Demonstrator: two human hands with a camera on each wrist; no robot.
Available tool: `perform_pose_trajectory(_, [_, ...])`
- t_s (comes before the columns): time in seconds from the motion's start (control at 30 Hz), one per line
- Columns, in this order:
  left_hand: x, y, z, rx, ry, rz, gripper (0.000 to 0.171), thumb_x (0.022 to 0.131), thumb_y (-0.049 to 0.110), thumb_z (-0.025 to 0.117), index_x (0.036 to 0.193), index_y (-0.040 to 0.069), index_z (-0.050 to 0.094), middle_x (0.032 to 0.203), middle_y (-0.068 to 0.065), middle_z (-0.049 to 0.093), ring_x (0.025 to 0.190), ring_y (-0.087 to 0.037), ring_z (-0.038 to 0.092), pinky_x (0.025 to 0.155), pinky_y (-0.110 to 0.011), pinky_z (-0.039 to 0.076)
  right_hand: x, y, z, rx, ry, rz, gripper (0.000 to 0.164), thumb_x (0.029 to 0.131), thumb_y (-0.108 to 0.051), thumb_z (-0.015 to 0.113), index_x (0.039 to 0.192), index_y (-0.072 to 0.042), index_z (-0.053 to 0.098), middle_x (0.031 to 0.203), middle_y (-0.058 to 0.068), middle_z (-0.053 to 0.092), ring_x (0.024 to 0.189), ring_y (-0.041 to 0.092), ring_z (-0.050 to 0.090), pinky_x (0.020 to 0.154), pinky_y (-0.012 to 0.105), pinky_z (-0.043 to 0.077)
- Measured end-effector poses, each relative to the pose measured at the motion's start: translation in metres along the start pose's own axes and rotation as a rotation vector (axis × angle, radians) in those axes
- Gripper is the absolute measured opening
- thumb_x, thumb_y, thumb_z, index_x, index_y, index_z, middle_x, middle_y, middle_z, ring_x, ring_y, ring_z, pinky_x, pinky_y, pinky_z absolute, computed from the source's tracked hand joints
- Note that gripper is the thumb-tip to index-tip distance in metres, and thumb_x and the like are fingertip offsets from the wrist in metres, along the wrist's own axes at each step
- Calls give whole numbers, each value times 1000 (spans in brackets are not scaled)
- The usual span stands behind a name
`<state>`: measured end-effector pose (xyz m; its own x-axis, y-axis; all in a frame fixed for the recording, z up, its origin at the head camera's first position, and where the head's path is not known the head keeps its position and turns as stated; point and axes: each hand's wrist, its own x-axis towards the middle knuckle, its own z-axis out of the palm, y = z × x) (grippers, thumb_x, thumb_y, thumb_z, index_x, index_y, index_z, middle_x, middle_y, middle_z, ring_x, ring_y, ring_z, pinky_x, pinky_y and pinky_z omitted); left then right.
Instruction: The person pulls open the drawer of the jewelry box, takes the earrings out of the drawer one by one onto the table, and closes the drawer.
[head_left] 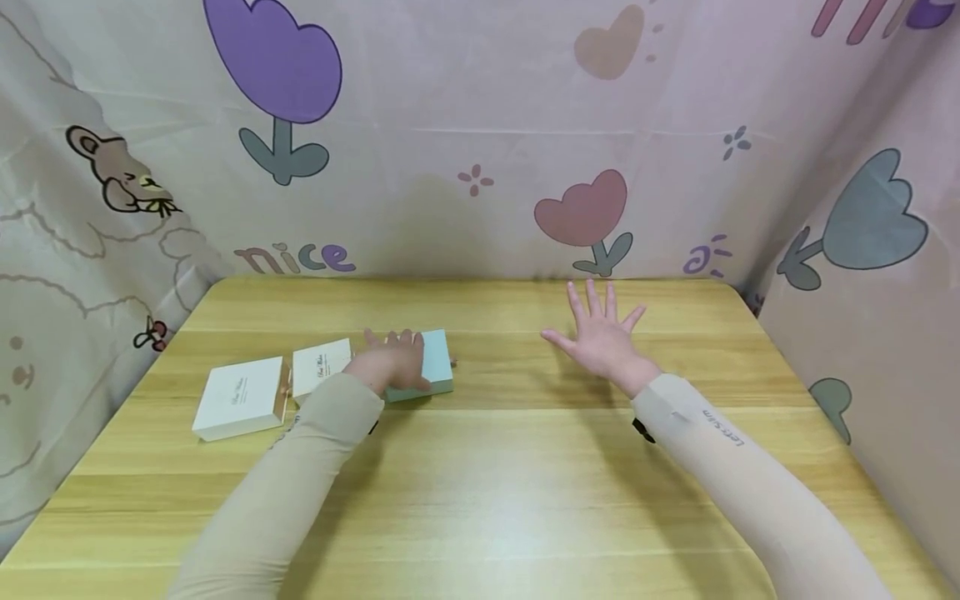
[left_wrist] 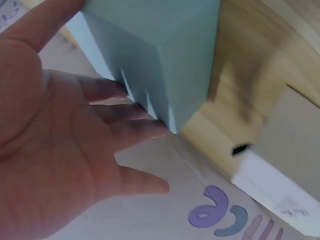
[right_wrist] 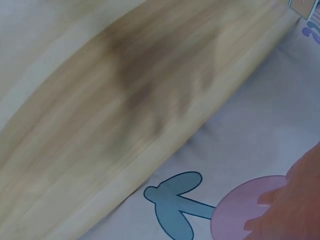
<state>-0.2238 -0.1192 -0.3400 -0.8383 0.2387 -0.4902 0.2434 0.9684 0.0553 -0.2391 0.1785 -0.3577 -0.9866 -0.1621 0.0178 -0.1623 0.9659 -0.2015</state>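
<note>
Over the top of a light blue box [head_left: 438, 358], my left hand [head_left: 390, 365] is spread palm down. In the left wrist view its fingers [left_wrist: 135, 130] are straight, with the tips right at an edge of the blue box [left_wrist: 187, 65]; the thumb lies along the other side. My right hand [head_left: 602, 340] is in the air over the table's far right part, fingers fanned out and holding nothing. Only a bit of the right hand [right_wrist: 295, 205] shows in the right wrist view, at the lower right. The left hand hides part of the blue box in the head view.
Two white boxes with small print lie to the left: a larger white box [head_left: 242, 396] and a smaller white box [head_left: 318, 367] beside my left hand. The wooden table [head_left: 495, 492] ends at a printed cloth [head_left: 420, 208] at the back, with cloth on both sides too.
</note>
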Motion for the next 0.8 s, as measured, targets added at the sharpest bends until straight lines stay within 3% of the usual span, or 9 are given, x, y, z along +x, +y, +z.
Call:
perform_pose_trajectory(0.43, [18,28,4,29,77,89,90,88,49,58,149,-1,13,155,-21,13,142,-43,15,108,-69,4,-5,15,-1,-17,-20,38,90,87,-68,39,152,-18,-1,157,17,-6,140,45,-17,91,78,-17])
perform_pose_trajectory(0.53, [20,28,9,22,107,105,91,88,53,55,149,0,13,155,-21,12,142,-43,13,108,-69,5,-6,17,0,-17,-27,39,90,88,-68,38,152,-18,-2,157,18,-7,140,45,-18,90,78,-19])
perform_pose_trajectory(0.8, [19,13,24,-38,190,153,103,84,60,56,150,1,2,156,-21,-9,144,-39,-5,112,-63,0,-5,22,0,-22,-30,33,90,89,-68,36,152,-17,-3,156,18,-8,139,44,-20,90,77,-21])
